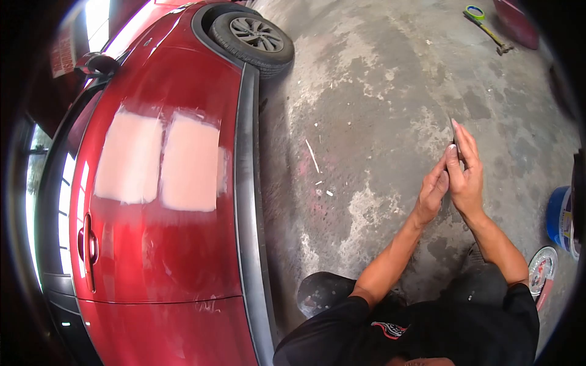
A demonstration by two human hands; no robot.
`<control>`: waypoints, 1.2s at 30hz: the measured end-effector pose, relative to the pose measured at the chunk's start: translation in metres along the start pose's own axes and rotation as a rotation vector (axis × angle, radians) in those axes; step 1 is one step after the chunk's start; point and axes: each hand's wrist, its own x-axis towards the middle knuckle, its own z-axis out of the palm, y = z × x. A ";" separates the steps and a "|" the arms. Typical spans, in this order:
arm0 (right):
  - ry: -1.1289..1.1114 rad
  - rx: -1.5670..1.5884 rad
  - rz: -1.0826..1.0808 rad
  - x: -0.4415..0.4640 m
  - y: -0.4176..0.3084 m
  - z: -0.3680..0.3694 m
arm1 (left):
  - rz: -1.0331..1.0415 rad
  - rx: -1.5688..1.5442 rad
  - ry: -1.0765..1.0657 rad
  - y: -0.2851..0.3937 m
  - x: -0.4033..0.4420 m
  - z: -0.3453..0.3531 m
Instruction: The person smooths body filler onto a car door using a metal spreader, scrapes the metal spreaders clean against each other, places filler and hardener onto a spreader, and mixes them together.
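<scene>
My right hand (467, 177) is raised over the floor, its fingers stretched along a thin dark flat piece (453, 131) seen edge-on. My left hand (432, 194) is beside it, fingers bent and pressed together at the lower end of that piece; whatever lies between its fingers is hidden. Pale residue marks the fingertips. To the left, a red car door (177, 256) carries two pale pink filler patches (128, 158) (190, 161) side by side, with a smaller smear at the right edge.
A car wheel (253, 33) is at the top. On the concrete floor (366, 122) lie a hammer (488, 32) and a green tape roll (474, 11). At the right are a blue bucket (558, 216) and a round lid (542, 268) with a reddish strip.
</scene>
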 end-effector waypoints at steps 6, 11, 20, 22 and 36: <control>0.174 0.273 0.281 0.010 0.004 -0.031 | -0.271 -0.388 0.457 0.002 0.015 -0.037; -0.160 -0.038 -0.073 -0.012 -0.004 -0.020 | -0.399 0.657 0.669 0.036 0.019 -0.033; -0.465 -0.257 -0.323 -0.006 -0.003 -0.019 | -0.220 -0.963 0.195 0.045 0.019 -0.027; -0.512 -0.187 -0.315 -0.020 -0.001 -0.008 | -0.272 -0.703 0.212 -0.012 0.007 -0.065; -0.811 -0.101 -0.446 -0.020 -0.023 -0.002 | -0.327 -1.078 0.045 0.035 0.009 -0.051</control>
